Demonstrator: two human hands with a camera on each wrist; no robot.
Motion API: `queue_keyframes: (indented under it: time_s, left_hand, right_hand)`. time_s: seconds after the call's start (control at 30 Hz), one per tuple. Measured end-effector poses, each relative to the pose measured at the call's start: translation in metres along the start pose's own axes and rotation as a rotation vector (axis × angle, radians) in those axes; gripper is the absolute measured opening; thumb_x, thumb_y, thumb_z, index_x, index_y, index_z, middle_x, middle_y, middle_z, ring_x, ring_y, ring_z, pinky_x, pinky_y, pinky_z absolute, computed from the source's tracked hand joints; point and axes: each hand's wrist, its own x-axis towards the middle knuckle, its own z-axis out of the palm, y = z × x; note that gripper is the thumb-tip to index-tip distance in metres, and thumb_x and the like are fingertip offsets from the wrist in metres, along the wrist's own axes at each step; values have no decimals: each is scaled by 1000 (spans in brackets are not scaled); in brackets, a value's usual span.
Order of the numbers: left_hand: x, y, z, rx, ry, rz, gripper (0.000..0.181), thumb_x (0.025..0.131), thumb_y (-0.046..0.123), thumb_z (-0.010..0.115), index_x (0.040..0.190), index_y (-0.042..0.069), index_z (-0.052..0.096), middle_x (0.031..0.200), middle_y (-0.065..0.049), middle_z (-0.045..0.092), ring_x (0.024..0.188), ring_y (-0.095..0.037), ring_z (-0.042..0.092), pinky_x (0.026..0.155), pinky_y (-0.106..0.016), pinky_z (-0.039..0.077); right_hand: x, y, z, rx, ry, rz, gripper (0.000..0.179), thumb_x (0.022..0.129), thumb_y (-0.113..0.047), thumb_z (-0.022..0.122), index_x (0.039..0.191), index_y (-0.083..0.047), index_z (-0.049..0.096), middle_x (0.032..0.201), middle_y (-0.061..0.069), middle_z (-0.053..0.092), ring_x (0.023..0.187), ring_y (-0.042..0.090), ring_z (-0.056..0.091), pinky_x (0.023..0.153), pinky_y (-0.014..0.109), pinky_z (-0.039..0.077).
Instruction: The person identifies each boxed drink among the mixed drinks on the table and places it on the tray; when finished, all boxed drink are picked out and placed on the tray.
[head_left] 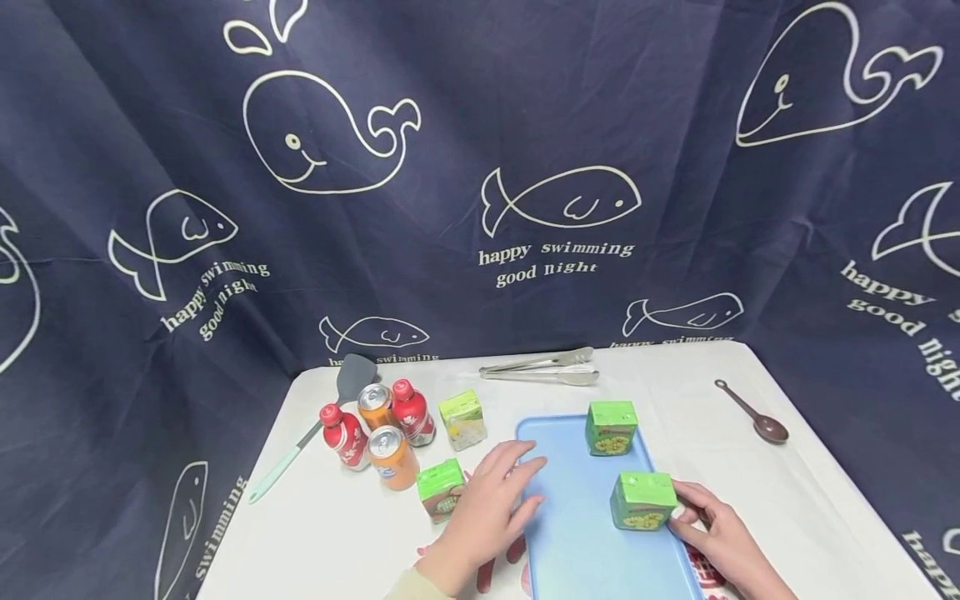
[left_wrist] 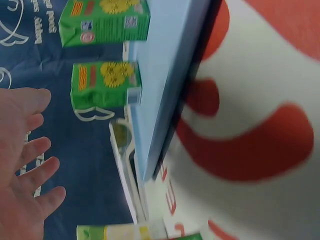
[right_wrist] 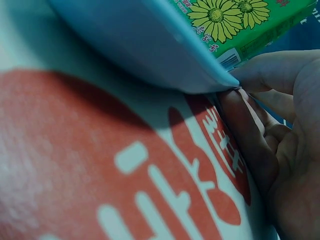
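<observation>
A blue tray (head_left: 577, 533) lies on the white table with two green drink cartons on it, a far one (head_left: 611, 428) and a nearer one (head_left: 643, 502); both bear yellow flowers. My right hand (head_left: 716, 529) is at the tray's right edge beside the nearer carton. In the right wrist view its thumb and fingers pinch the tray's rim (right_wrist: 220, 75). My left hand (head_left: 491, 504), fingers spread and loosely bent, hovers by the tray's left edge and holds nothing. Just left of it stands another green carton (head_left: 441, 489), partly hidden by the hand.
A yellow-green carton (head_left: 462, 419), two orange cans, one in front (head_left: 392, 457), and two red bottles, one at left (head_left: 345, 436), stand left of the tray. A spatula (head_left: 300, 446) lies behind them. Metal tongs (head_left: 540, 368) lie at the back, a brown spoon (head_left: 757, 417) at right.
</observation>
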Motion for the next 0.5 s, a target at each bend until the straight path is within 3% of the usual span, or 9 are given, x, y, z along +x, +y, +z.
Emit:
queue_keyframes:
  time_s: [0.17, 0.37, 0.5]
  left_hand:
    - [-7, -11, -14, 13, 10, -39, 45, 97, 27, 74, 139, 16, 64, 151, -6, 52, 143, -26, 45, 118, -43, 39]
    - [-25, -25, -32, 59, 35, -128, 46, 95, 26, 77, 139, 19, 64, 149, -5, 55, 141, -24, 47, 117, -45, 41]
    - [-38, -34, -40, 54, 38, -210, 47, 94, 27, 79, 138, 21, 65, 148, -2, 56, 140, -21, 48, 116, -45, 42]
  right_hand:
    - [1, 0, 0, -3, -1, 1, 68, 93, -17, 78, 151, 3, 49, 148, 17, 53, 137, 39, 48, 118, 52, 34]
    - [-1, 0, 0, 3, 2, 10, 67, 93, -16, 78, 151, 3, 49, 144, 13, 55, 113, 16, 54, 115, 53, 39]
    - [0, 1, 1, 19, -7, 14, 68, 93, -17, 77, 152, 2, 48, 147, 14, 53, 120, 14, 53, 118, 54, 36]
